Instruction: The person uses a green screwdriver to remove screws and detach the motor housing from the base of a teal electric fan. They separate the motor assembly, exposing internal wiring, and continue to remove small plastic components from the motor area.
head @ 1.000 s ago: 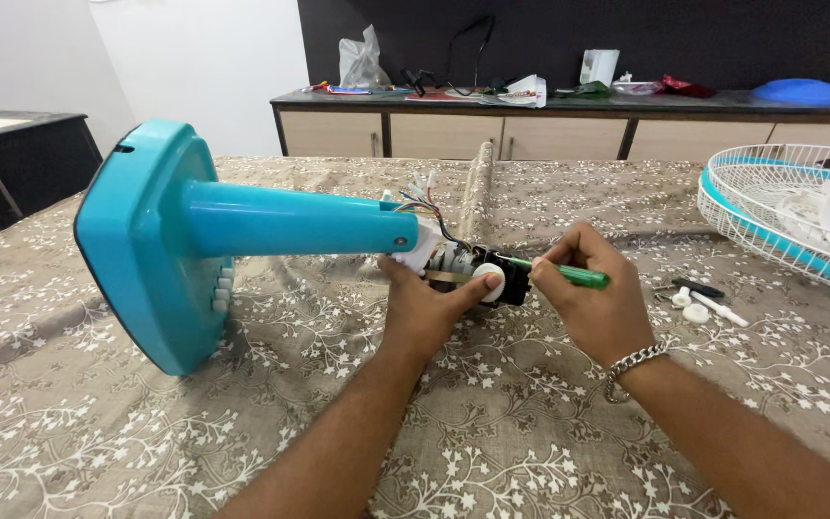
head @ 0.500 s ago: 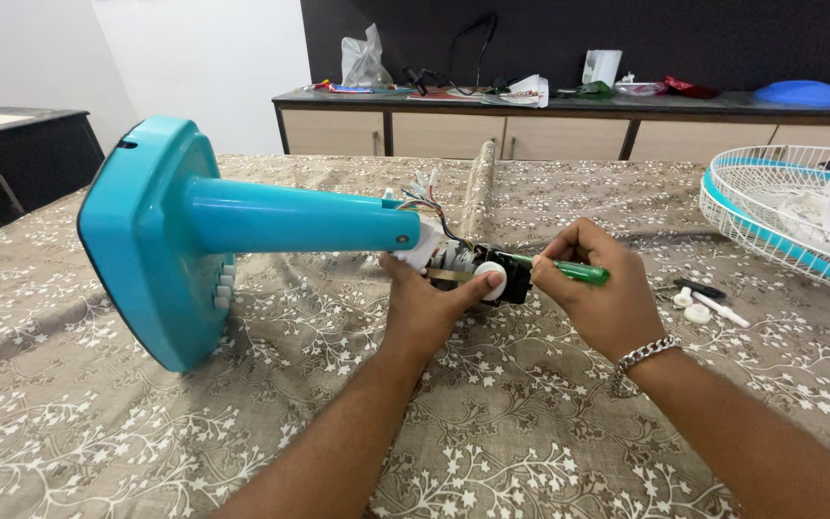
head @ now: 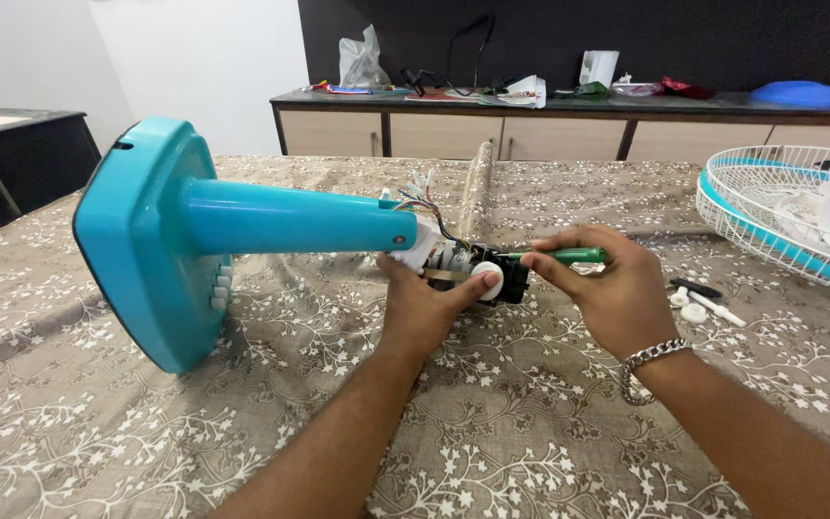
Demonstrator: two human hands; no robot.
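1. Turquoise plastic fan stand with square base and tapered column (head: 242, 223): lies on its side on the table (head: 98, 423), which is covered by a brown cloth with white floral print; base at left, column pointing right.
2. Bundle of coloured wires (head: 420, 197): emerges at the column's right end.
3. Left hand (head: 425, 306): closed around the black and white motor assembly (head: 477, 269) at the column's end, thumb on its white round knob.
4. Right hand (head: 607, 293): closed on a green-handled screwdriver (head: 569, 256), tip at the motor assembly; metal chain bracelet on wrist.
5. Small white plastic parts (head: 698, 308): on the cloth, just right of the right hand.
6. White wire fan guard with turquoise rim (head: 780, 207): far right.
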